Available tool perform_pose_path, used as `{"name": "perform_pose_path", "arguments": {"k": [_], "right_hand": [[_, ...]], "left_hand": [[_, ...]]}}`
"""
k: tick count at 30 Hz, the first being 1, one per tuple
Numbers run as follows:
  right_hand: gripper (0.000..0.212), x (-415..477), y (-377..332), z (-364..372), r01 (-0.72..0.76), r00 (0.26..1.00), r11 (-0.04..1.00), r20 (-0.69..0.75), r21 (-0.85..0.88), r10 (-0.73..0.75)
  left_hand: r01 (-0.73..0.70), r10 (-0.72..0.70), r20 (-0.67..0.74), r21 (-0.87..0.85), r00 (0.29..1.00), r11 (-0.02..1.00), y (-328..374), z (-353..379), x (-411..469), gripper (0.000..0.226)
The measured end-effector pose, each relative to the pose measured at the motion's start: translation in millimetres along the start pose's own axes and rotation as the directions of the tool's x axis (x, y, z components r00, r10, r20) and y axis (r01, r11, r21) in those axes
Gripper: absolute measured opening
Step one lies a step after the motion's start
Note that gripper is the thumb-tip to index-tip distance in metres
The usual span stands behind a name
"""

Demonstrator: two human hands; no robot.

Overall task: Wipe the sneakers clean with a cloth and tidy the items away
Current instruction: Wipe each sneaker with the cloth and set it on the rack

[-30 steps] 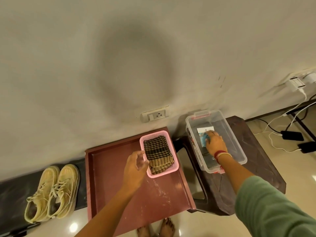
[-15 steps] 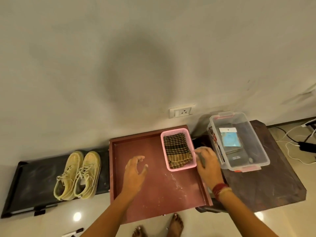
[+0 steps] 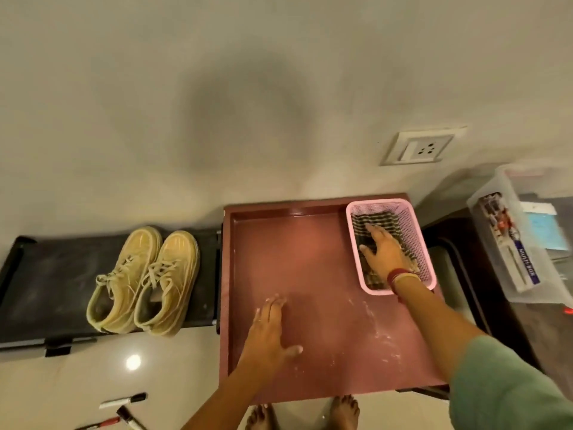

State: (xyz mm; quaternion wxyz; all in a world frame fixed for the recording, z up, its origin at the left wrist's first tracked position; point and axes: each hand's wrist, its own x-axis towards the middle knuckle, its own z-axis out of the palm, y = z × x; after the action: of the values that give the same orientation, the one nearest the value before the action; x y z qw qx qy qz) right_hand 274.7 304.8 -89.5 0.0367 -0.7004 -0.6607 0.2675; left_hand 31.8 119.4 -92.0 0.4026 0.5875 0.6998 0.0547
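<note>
Right hand lies flat, fingers spread, on cloth in basket; no grip yet. Left hand flat and relaxed on desk. Sneakers sit on floor mat, well apart from cloth. My read: wiping not started, tidying all left. Count: 2 sneakers, 1 cloth, 1 basket, 1 clear box, 3 markers on floor.

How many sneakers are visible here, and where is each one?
2. The first sneaker and the second sneaker stand side by side on the black mat against the wall, to the left of the red table. No other sneaker shows; none seems hidden.
</note>
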Motion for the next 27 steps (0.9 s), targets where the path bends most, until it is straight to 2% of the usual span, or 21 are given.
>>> {"name": "perform_pose_path", "arguments": {"k": [2,4,7,10,12,15,17,19,22,25,27], "right_hand": [[0.058,7,10,12,0.013,1.0,0.99,0.018,-0.139,-0.011],[0.05,11,14,18,0.037,0.994,0.978,-0.089,-0.203,-0.056],[0.035,19,15,21,0.1,0.964,0.973,-0.22,-0.206,-0.146],[0.035,20,5,6,0.131,0.937,0.988,-0.316,-0.08,-0.15],[0.035,8,-5,-11,0.18,0.885,0.982,-0.444,0.051,-0.14],[0.034,-29,-17,-35,0.316,0.795,0.934,-0.584,0.166,-0.165],[0.038,-65,-22,-42,0.397,0.752,0.903,-0.623,0.164,-0.217],[0.038,-105,-22,-39,0.453,0.724,0.877,-0.64,0.157,-0.259],[0.034,-162,-21,-12,0.48,0.723,0.863,-0.629,0.157,-0.287],[0.032,-196,-17,33,0.473,0.758,0.878,-0.542,0.073,-0.363],[0.034,-209,-16,64,0.433,0.803,0.901,-0.468,0.033,-0.369]], "left_hand": [[-0.005,-0.001,-0.062,-0.099,0.998,0.995,-16,21,3,0.099],[-0.064,0.05,-0.122,-0.118,0.991,0.991,-28,35,4,0.083],[-0.203,0.176,-0.206,-0.12,0.963,0.972,-45,51,4,0.062],[-0.301,0.282,-0.3,-0.021,0.911,0.953,-55,62,8,0.06],[-0.338,0.333,-0.358,0.052,0.872,0.94,-57,67,11,0.063],[-0.295,0.294,-0.386,0.057,0.874,0.954,-56,69,6,0.062],[-0.215,0.307,-0.473,0.237,0.826,0.947,-55,76,-1,0.058],[-0.09,0.314,-0.548,0.396,0.775,0.914,-51,86,-16,0.059],[-0.018,0.212,-0.529,0.347,0.822,0.938,-46,102,-42,0.063],[-0.049,0.187,-0.5,0.277,0.846,0.96,-48,111,-66,0.071],[-0.107,0.215,-0.525,0.228,0.823,0.968,-47,108,-83,0.07]]}}
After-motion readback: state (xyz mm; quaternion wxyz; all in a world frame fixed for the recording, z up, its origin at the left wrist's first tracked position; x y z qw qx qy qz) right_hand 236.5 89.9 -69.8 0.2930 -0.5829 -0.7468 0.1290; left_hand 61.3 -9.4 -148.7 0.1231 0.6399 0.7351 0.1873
